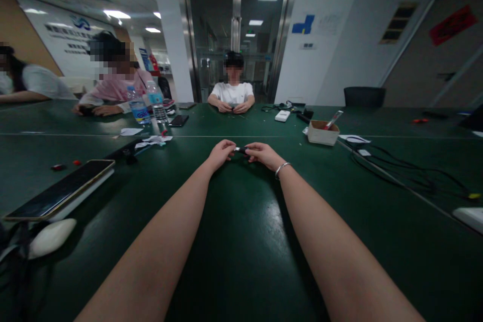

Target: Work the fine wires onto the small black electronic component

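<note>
Both my hands meet over the green table [241, 221], holding a small black object with a silver end [241, 150] level between them. It is too small for me to tell its kind. My left hand [222, 155] pinches the silver end at its fingertips. The dark end sits between the thumb and fingers of my right hand [263, 155], whose wrist wears a silver bracelet [281, 169]. My fingers hide part of both ends.
On the left lie a phone [60, 191], a white rounded object [53, 238] and crumpled paper [156, 141]. Water bottles [139, 108] stand behind. At right are a small box [323, 133] and black cables [400, 161]. Several people sit around the table, one opposite [232, 93].
</note>
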